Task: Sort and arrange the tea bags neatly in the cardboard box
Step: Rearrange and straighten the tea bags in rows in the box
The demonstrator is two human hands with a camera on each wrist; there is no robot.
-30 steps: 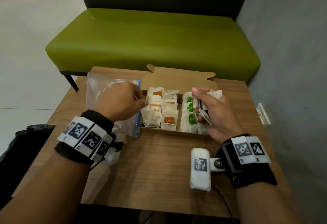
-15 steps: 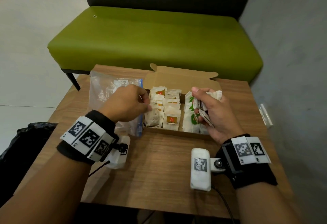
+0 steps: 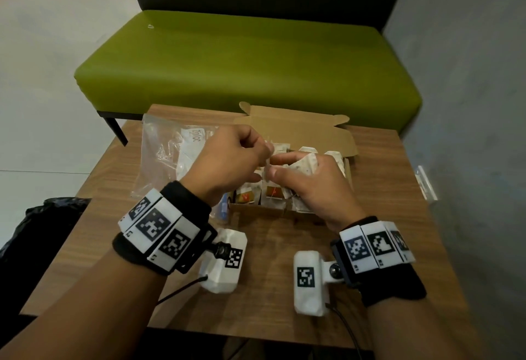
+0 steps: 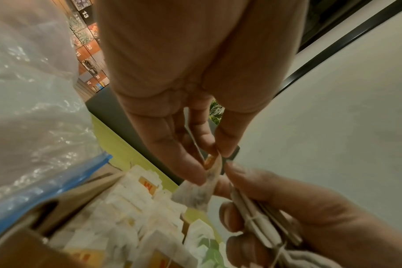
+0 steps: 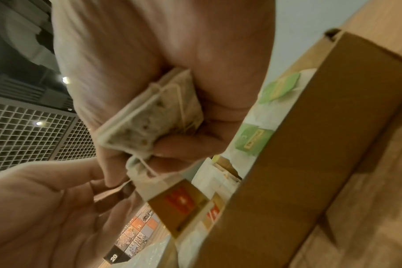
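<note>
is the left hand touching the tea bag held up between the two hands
Touching. In the left wrist view the left hand pinches the tea bag between thumb and fingertips, no gap showing.

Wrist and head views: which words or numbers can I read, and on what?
"13", "20", "15", "17": wall panels, left wrist view.
"15", "20": wall panels, right wrist view.
Bag print: reversed, unreadable.
Tea bag tags: blurred, unreadable.

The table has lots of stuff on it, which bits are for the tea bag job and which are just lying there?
For the job: cardboard box, tea bags, left hand, right hand.

Just lying about: plastic bag, green bench, table.
</note>
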